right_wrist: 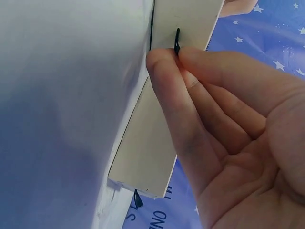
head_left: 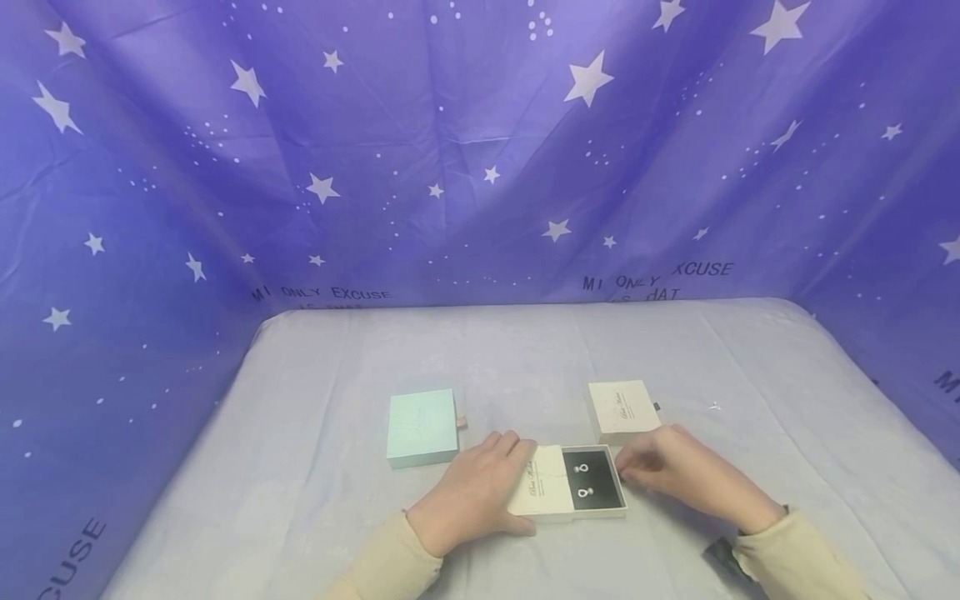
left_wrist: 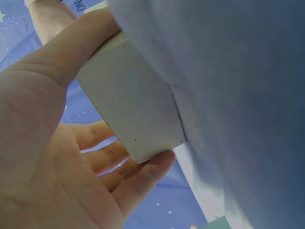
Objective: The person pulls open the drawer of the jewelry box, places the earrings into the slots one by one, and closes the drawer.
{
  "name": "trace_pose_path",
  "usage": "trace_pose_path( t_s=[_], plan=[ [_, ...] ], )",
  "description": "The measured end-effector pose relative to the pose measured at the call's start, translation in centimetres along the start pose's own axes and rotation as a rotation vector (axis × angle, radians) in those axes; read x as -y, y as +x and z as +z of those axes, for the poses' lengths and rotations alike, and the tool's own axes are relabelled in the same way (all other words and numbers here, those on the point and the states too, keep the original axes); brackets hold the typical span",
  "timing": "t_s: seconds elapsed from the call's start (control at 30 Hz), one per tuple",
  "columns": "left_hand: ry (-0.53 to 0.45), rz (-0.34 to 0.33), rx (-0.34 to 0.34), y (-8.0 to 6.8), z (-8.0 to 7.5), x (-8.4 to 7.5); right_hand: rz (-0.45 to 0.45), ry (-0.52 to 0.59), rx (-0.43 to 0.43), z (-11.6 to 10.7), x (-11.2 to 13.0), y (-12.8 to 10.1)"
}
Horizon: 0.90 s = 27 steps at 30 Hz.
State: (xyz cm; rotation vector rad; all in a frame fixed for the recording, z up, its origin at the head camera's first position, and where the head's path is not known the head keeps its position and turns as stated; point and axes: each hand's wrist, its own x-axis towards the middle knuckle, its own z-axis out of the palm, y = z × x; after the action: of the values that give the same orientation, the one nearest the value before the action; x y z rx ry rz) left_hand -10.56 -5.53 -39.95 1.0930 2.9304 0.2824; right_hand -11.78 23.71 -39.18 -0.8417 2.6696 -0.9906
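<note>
A cream jewelry box (head_left: 551,483) with dark lettering lies on the cloth, its drawer (head_left: 619,510) slid partway out to the right. On the drawer's black insert (head_left: 600,458) sit two small earrings (head_left: 584,492), each with a ring-shaped part. My left hand (head_left: 476,492) grips the box's outer sleeve from the left end; in the left wrist view the thumb and the fingers (left_wrist: 143,183) lie on opposite sides of it. At the drawer's outer end, my right hand (head_left: 678,467) pinches a black ribbon pull tab (right_wrist: 177,38) between thumb and forefinger.
A mint-green box (head_left: 422,427) with a pinkish tab stands at the left. Behind the open drawer is another cream box (head_left: 624,408) with a black tab. Farther right lies a tiny silvery piece (head_left: 715,406). A purple starry curtain (head_left: 480,167) hangs beyond the cloth-covered table (head_left: 300,517).
</note>
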Motion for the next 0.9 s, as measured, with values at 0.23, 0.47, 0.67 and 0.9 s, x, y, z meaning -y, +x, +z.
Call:
trace_pose_path(
  t_s=[0.23, 0.47, 0.67, 0.9],
  plan=[
    [-0.001, 0.001, 0.003, -0.1, -0.1, -0.1, -0.028, 0.008, -0.001, 0.4, 0.3, 0.3],
    [0.003, 0.002, -0.002, -0.1, -0.1, 0.0, -0.034, 0.004, -0.002, 0.8, 0.8, 0.9],
    [0.001, 0.001, -0.001, -0.1, -0.1, 0.0, -0.046, -0.031, -0.016, 1.0, 1.1, 1.1],
    [0.024, 0.018, -0.022, -0.1, -0.1, 0.0, -0.121, 0.001, -0.031, 1.4, 1.3, 1.3]
  ],
)
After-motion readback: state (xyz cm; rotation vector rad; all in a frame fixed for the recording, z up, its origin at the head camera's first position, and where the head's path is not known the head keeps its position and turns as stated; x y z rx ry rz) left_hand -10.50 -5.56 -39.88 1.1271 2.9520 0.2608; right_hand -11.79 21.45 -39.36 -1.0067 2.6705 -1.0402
